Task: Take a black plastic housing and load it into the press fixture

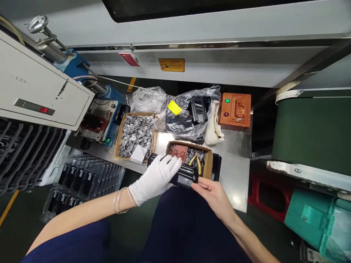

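My left hand (160, 173), in a white glove, is wrapped over a long glossy black plastic housing (189, 171) held above my lap. A grey rectangular patch shows on the side of the housing facing me. My bare right hand (212, 193) pinches the housing's right end between thumb and fingers; any small piece between the fingertips is hidden. Just beyond sits a cardboard box (208, 164) with a reddish-brown block (179, 151), yellow-handled pliers (199, 166) and small metal pieces. Farther left, another cardboard box holds many small grey metal clips (137, 133).
A blue press (109, 96) stands at the left beside a white cabinet (41, 73). Plastic bags with black housings (199, 109) and an orange button box (235, 109) lie along the back. Trays of black parts (79, 182) are lower left; a green conveyor belt (312, 131) is right.
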Available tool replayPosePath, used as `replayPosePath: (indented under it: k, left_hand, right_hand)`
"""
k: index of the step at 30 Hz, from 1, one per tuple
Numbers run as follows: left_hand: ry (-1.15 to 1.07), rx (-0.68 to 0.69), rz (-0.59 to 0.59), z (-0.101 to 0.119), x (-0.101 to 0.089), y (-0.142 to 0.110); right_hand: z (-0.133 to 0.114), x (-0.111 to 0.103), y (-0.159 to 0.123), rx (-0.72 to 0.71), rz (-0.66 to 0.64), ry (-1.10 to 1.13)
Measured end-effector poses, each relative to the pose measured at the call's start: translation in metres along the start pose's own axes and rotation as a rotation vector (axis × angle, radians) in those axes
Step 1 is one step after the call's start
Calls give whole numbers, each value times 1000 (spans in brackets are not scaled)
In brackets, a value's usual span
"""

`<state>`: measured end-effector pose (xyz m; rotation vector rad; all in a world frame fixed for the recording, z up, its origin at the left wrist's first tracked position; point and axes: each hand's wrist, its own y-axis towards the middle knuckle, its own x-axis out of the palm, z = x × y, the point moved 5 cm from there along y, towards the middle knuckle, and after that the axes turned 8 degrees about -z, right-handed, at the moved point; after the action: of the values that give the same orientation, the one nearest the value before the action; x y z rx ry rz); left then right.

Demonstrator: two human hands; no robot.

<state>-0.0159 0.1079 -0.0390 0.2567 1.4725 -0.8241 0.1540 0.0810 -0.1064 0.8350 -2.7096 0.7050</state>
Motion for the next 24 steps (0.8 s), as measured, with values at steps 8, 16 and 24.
replayPosePath:
  k: [8,16,24]
  left_hand:
    - [-489,-507,106,-66,31,-22]
    - [-1235,-1116,68,-63,112,-85]
    - [-1363,-1191,148,-43,118,-85]
  right_hand:
    - [-49,-69,100,-101,-3,-568]
    - [-79,-129,288,-155,34,-1407]
    - [-61,-119,309,-202,-111,-1780]
